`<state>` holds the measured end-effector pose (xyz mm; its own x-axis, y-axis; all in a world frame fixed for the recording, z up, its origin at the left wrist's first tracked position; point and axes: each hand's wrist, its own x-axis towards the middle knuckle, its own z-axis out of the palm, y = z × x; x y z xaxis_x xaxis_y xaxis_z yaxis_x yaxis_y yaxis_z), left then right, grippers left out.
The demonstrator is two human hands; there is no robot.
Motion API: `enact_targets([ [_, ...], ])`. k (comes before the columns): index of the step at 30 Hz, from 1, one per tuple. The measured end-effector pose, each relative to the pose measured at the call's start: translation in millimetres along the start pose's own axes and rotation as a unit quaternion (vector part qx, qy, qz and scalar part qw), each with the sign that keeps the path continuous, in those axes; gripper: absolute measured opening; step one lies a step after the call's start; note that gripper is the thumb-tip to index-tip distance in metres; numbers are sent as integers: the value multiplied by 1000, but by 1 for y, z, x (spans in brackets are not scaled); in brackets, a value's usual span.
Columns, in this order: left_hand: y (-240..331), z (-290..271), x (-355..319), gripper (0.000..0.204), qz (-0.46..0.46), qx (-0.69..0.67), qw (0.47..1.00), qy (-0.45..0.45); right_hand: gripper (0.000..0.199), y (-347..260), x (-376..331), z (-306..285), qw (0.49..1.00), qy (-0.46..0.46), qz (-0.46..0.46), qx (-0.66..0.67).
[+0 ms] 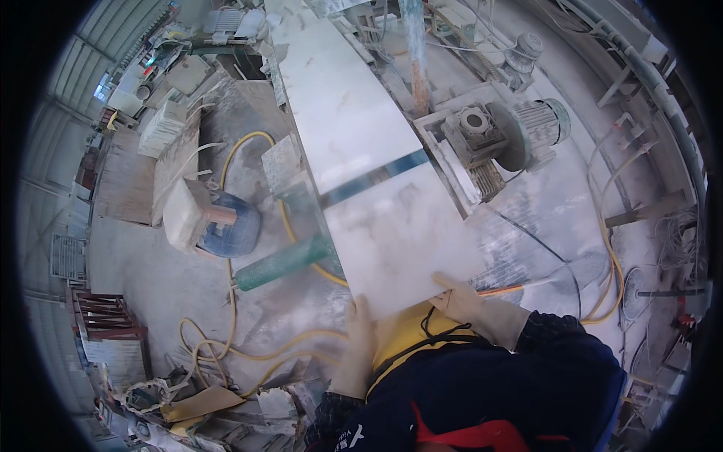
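Note:
A white stone slab [403,237] with faint grey veining lies in front of me, its near edge close to my yellow apron [403,331]. At its near left corner, my left hand [360,328] grips the edge, thumb up and most fingers hidden. My right hand [456,300] holds the near right corner with the thumb over the top; its other fingers are mostly out of sight below. Both hands appear to wear pale gloves. Beyond this slab, a second long white slab [350,113] lies in line, separated by a gap showing a blue-green strip [376,177].
Right of the slabs stands a dusty motor with gearbox [482,135]. A green roller [280,262] juts out left. Beyond it are a blue barrel [232,226] and yellow hoses [286,218] along the dusty floor. Stone scraps [279,403] lie at lower left.

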<state>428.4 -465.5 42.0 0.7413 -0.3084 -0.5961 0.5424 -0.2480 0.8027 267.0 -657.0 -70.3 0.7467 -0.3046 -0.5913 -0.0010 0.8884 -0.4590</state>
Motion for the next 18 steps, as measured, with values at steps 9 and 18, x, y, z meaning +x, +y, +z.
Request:
enact_targets([
  [9,33,15,21,39,54,-101,993,-35,36,-51,6,53,995,30,58,79],
  [18,24,16,47,27,19,-119,993,-17,41,-70,11,74,998,10,28,-48],
])
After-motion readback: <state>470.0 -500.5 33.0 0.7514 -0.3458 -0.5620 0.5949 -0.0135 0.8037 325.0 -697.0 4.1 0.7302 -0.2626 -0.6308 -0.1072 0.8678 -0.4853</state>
